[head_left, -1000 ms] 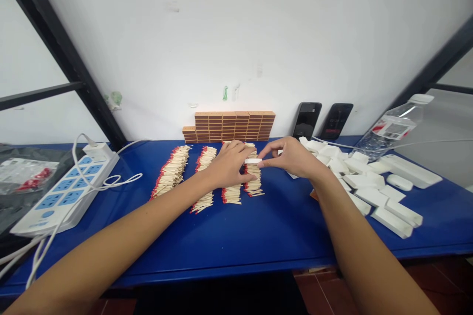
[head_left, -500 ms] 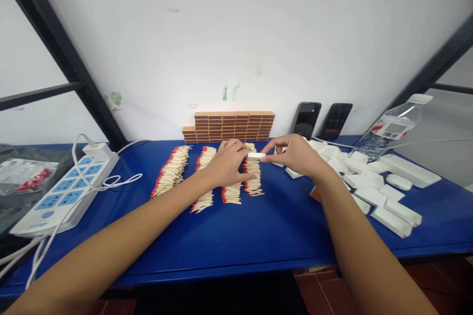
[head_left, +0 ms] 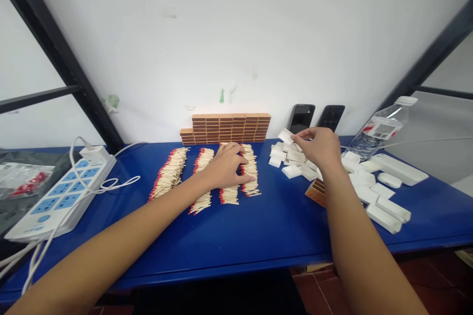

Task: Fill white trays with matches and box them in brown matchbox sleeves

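Red-tipped matches lie in several long heaps, one of them the left heap (head_left: 169, 174). My left hand (head_left: 227, 167) rests over the two right-hand heaps, palm down. Its thumb and fingers are apart, with the right heap (head_left: 251, 170) beside the fingertips and nothing seen held. My right hand (head_left: 320, 146) pinches a small white matchbox tray (head_left: 286, 136) between thumb and fingers. The held tray is above a pile of similar white trays (head_left: 294, 156). A stack of brown matchbox sleeves (head_left: 231, 129) stands against the wall behind the matches.
Brown sleeves (head_left: 317, 192) lie partly behind my right forearm. White box-like pieces (head_left: 384, 216) spread to the right, near a water bottle (head_left: 382, 128). Two phones, including the left phone (head_left: 301, 119), lean on the wall. A power strip (head_left: 64, 194) with cables occupies the left.
My right hand has moved right, away from my left hand, to above the white tray pile, holding a white tray. My left hand has stayed over the matches.
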The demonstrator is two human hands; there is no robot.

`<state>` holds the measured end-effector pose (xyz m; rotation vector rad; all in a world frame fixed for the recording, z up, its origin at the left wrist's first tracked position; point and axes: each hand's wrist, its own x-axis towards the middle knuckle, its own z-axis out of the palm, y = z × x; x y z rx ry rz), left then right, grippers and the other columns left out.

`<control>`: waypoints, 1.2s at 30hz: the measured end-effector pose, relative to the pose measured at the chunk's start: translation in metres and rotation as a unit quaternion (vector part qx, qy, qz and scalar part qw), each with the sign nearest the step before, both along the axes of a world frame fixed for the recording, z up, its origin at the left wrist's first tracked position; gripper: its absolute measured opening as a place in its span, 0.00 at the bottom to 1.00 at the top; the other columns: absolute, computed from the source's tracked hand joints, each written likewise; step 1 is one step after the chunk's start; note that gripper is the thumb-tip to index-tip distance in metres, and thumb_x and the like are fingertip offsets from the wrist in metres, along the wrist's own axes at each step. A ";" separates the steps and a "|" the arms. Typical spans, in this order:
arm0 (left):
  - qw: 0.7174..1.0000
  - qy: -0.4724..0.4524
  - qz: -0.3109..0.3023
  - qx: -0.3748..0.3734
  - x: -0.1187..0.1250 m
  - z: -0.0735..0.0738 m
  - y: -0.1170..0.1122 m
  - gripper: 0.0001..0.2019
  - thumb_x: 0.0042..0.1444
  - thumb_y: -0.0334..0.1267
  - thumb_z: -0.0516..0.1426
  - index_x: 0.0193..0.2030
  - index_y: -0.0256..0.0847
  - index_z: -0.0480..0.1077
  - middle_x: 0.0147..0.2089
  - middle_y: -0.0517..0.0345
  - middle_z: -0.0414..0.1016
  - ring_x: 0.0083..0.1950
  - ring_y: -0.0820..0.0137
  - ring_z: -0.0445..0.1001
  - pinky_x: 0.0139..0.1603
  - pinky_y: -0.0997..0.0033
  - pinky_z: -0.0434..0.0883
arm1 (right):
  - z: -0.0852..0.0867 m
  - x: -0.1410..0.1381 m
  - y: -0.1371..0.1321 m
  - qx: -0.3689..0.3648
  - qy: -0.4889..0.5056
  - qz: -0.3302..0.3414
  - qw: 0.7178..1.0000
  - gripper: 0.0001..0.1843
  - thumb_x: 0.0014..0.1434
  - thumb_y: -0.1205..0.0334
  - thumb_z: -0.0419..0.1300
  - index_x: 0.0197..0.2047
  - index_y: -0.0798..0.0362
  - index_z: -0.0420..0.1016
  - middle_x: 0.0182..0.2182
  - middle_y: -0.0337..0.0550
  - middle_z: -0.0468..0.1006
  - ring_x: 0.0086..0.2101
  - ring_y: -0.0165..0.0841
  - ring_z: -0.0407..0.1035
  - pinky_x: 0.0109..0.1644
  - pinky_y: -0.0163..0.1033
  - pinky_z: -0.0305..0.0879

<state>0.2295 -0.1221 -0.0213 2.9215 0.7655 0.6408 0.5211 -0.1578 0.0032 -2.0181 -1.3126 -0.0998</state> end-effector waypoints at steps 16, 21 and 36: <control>0.999 -0.031 -0.004 0.020 -0.009 0.033 -0.007 0.21 0.61 0.54 0.66 0.53 0.43 0.78 0.62 0.46 0.74 0.68 0.53 0.65 0.70 0.46 0.61 | -0.017 0.031 -0.109 -0.108 -0.050 0.111 0.987 0.21 0.57 0.36 0.65 0.41 0.44 0.83 0.42 0.53 0.85 0.42 0.52 0.77 0.42 0.53 0.70; 0.998 -0.049 -0.030 0.041 -0.017 0.047 -0.036 0.17 0.63 0.48 0.66 0.55 0.43 0.78 0.62 0.47 0.74 0.70 0.53 0.65 0.71 0.46 0.62 | -0.047 0.032 -0.132 -0.102 -0.045 0.138 0.984 0.26 0.54 0.35 0.67 0.46 0.45 0.81 0.46 0.55 0.84 0.47 0.57 0.77 0.49 0.58 0.71; 0.985 -0.141 -0.015 0.101 -0.075 0.018 -0.030 0.07 0.67 0.37 0.62 0.49 0.43 0.77 0.53 0.51 0.80 0.63 0.56 0.72 0.65 0.46 0.69 | -0.043 -0.005 -0.110 -0.066 0.017 0.160 0.985 0.30 0.64 0.32 0.56 0.49 0.47 0.83 0.49 0.49 0.84 0.45 0.49 0.77 0.45 0.51 0.72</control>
